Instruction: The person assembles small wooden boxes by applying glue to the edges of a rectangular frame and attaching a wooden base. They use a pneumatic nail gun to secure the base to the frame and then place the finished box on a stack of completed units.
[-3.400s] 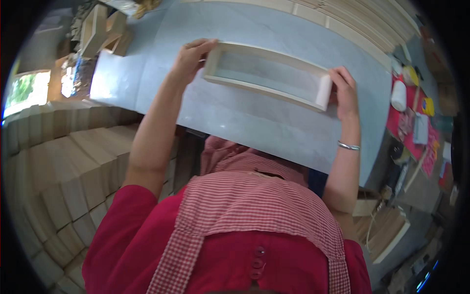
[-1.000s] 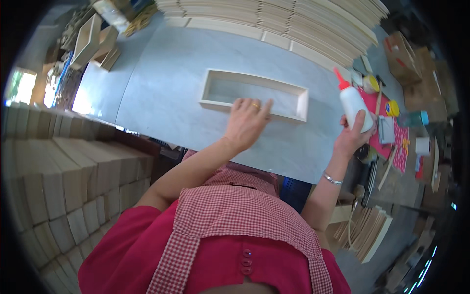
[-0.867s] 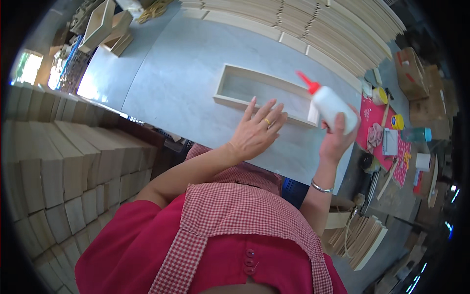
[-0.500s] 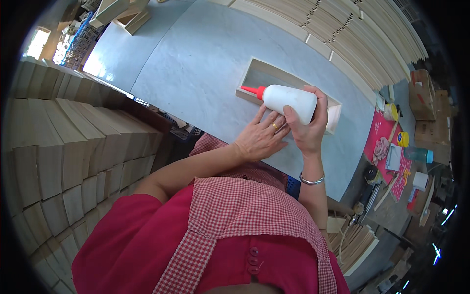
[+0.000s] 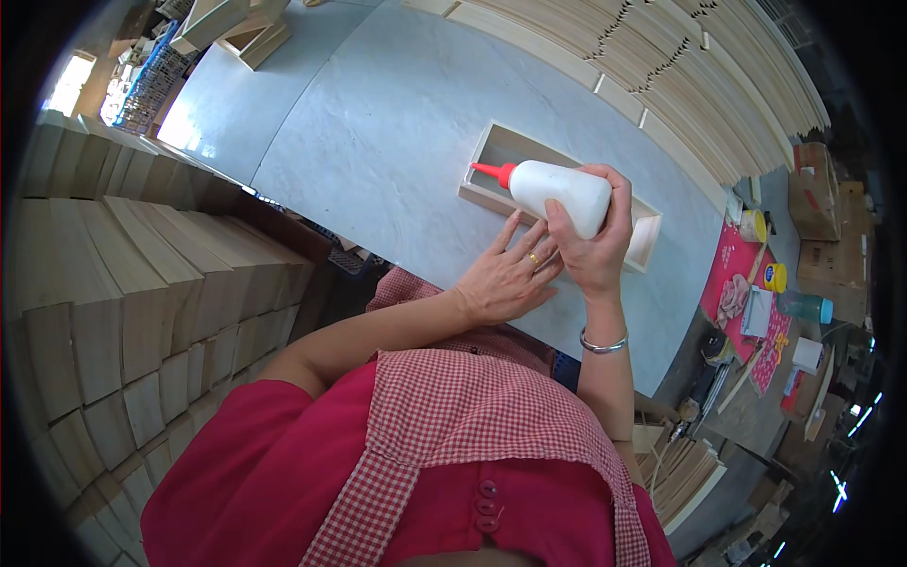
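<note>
My right hand [image 5: 597, 236] is wrapped round a white squeeze bottle [image 5: 559, 194] with a red pointed nozzle [image 5: 491, 172]. The bottle lies tilted nearly level, its tip pointing left over the left end of a shallow wooden frame [image 5: 487, 194]. Whether the tip touches the wood, I cannot tell. The bottle covers the frame's middle. With fingers stretched and spread, my left hand [image 5: 505, 281] rests at the frame's near side, its fingertips by the near edge and just below the bottle. It holds nothing.
The frame lies on a pale grey table [image 5: 378, 161]. Stacked thin wooden strips [image 5: 680, 76] line its far right side. Wooden boxes [image 5: 236, 33] stand at the far left; stacked wood blocks [image 5: 142, 302] rise at my left. A side bench [image 5: 756, 397] at right bears jars and a bottle.
The wooden frame and table sit slightly lower in view. The bottle's nozzle has shifted a little to the right. Both hands keep nearly the same pose.
</note>
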Available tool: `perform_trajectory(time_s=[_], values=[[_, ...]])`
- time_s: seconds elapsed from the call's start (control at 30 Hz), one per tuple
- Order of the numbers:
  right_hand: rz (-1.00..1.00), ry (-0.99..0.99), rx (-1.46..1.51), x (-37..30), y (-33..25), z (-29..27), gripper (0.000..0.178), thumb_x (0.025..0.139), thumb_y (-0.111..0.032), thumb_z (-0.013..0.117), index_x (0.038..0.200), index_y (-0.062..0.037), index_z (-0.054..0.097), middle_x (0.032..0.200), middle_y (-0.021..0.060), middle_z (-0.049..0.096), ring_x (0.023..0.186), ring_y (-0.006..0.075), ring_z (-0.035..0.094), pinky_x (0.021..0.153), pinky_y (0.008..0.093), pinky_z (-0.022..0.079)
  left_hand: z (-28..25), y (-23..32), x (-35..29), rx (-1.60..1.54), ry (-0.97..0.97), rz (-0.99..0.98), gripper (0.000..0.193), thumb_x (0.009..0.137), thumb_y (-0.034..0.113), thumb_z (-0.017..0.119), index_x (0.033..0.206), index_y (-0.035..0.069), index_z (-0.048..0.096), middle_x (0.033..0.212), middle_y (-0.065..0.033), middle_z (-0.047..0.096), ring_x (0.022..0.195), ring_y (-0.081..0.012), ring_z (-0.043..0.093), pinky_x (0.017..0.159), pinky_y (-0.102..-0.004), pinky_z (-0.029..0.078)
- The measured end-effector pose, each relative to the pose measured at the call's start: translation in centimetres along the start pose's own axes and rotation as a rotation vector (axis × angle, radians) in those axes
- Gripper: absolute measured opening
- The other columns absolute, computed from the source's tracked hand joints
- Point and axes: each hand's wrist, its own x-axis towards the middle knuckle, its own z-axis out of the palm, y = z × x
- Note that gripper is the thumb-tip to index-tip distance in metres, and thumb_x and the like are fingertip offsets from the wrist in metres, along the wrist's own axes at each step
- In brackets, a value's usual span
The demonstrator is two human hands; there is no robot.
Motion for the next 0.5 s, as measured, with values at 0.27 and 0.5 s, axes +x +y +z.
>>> perform_trajectory(time_s=[0.27,0.5], values=[[-0.066,0.098,-0.106,2.5,1.3,0.5,0.056,0.080,-0.016,0.084,0.124,-0.0020,0.053,0.107,0.0115,0.063,0.092,0.0195,0.063,0.079,0.0346,0.055,-0.2,0.1,0.2,0.035,-0.013,-0.009,0.059,0.092,0.047,0.067,0.140,0.013,0.060,0.159,-0.0113,0.040,0.155,-0.0334,0.024,0.123,-0.0635,0.017],[-0.135,0.150,-0.182,3.8,1.7,0.6,0.056,0.079,-0.019,0.084,0.123,-0.0017,0.054,0.106,0.0125,0.063,0.091,0.0216,0.064,0.078,0.0359,0.055,-0.7,0.2,0.3,0.000,0.009,-0.003,0.062,0.091,0.041,0.068,0.141,0.007,0.056,0.164,-0.0138,0.032,0.156,-0.0328,0.022,0.122,-0.0611,0.022]])
